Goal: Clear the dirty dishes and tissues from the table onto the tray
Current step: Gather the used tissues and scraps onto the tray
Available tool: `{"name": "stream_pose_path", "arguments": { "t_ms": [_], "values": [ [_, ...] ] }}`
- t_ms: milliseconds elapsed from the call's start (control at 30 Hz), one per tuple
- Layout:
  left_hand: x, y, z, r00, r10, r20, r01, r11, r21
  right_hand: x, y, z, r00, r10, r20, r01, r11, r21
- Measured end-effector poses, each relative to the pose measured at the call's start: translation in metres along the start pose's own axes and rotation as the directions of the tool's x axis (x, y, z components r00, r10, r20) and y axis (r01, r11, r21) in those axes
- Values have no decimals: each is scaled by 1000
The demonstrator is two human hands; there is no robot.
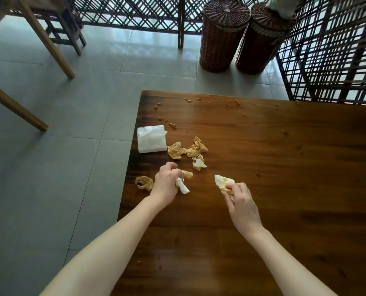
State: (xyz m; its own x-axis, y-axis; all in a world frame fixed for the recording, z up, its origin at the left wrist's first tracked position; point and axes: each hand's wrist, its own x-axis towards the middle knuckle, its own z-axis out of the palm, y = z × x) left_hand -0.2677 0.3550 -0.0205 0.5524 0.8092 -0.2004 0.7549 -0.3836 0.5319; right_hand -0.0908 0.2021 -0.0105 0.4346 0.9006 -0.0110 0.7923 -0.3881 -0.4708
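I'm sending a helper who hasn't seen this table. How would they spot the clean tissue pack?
Start at the wooden table's far-left corner, near the brown sauce splatters. The tissue pack sits on the left edge, beside three crumpled tissues. It alone is a flat, clean white rectangle; the tissues are stained and wadded.

One head-worn view looks steeply down, close over the wooden table [263,167] corner.

Both hands' grips [167,180] [240,198] clutch soiled tissues [223,181] above the table [284,167]
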Motion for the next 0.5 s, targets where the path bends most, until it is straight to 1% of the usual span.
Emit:
{"name": "stream_pose_path", "arguments": {
  "t_ms": [100,167,233,367,500],
  "values": [
    [3,-18,9,992,-93,83,83,990,115,-2,11,-1,1000,21,10,-21,1000,-19],
    [0,-26,15,983,-104,148,84,987,140,-4,16,1,999,31,21,-30,999,-28],
    [-3,-28,19,982,-72,175,43,985,165,-5,19,3,998,43,36,-42,999,-34],
    [-1,-22,29,993,-15,119,-4,988,154,-7,20,6,999,20,49,-17,998,-61],
    [6,-14,33,988,74,139,-93,987,132,-5,21,4,998,4,59,0,997,-76]
  ]
}}
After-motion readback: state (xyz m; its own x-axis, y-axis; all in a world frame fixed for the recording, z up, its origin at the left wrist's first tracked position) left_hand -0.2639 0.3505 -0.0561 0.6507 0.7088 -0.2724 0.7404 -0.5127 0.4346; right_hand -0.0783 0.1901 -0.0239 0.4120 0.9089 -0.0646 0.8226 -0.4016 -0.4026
